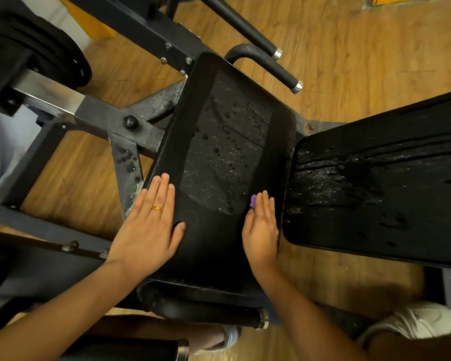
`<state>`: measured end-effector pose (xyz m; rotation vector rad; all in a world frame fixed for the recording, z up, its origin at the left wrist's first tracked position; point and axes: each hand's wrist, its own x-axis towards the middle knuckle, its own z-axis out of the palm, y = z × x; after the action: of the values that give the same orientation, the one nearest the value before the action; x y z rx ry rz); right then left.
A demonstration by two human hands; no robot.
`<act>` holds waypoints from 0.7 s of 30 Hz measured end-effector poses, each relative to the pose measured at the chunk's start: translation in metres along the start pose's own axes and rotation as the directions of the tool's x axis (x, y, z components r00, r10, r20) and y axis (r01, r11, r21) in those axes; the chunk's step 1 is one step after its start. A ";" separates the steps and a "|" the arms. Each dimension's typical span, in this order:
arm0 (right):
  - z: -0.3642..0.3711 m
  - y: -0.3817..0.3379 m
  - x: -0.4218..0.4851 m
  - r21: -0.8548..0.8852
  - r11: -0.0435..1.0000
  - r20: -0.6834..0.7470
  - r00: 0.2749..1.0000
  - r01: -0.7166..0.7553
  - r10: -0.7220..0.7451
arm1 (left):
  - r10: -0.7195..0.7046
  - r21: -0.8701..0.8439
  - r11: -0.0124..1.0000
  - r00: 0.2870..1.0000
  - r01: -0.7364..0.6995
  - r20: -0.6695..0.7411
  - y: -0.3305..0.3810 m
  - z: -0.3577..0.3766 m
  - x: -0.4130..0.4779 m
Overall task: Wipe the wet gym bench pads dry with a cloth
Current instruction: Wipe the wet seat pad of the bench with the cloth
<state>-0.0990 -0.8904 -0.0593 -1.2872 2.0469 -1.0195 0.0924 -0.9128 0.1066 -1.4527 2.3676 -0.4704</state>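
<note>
As wood floor (349, 48) surrounds the wet pad (227, 142), left hand (149, 225), right hand (262, 230) lie flat.

A black seat pad (224, 142) fills the centre, beaded with water drops. A second pad (388, 178), streaked wet, lies just beside it at 3 o'clock. The left hand (149, 225) lies flat on the seat pad's edge at 7 o'clock. The right hand (262, 230) lies flat at 5 o'clock, with a purple scrap (253, 201) by its forefinger.

warm wood-plank floor (349, 48); black steel machine frame (141, 29); stacked weight plates (50, 56) upper left.
</note>
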 end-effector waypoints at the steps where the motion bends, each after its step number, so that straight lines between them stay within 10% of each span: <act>1: 0.001 0.001 -0.011 0.000 1.000 -0.005 1.000 0.008 -0.008 | -0.008 -0.003 1.000 1.000 0.008 0.002 0.000 0.000 0.000; 13: 0.003 -0.059 -0.044 0.068 0.884 0.146 0.872 0.463 -0.468 | -0.027 -0.018 0.999 0.999 0.026 -0.019 0.002 0.005 0.000; 21: -0.003 -0.012 -0.045 -0.005 0.863 0.152 0.853 0.505 -0.499 | -0.025 0.000 1.000 0.999 0.025 -0.028 0.002 0.006 -0.001</act>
<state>-0.0759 -0.8515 -0.0465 -1.9254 1.6603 -1.0577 0.0939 -0.9117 0.1007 -1.4867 2.3732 -0.5013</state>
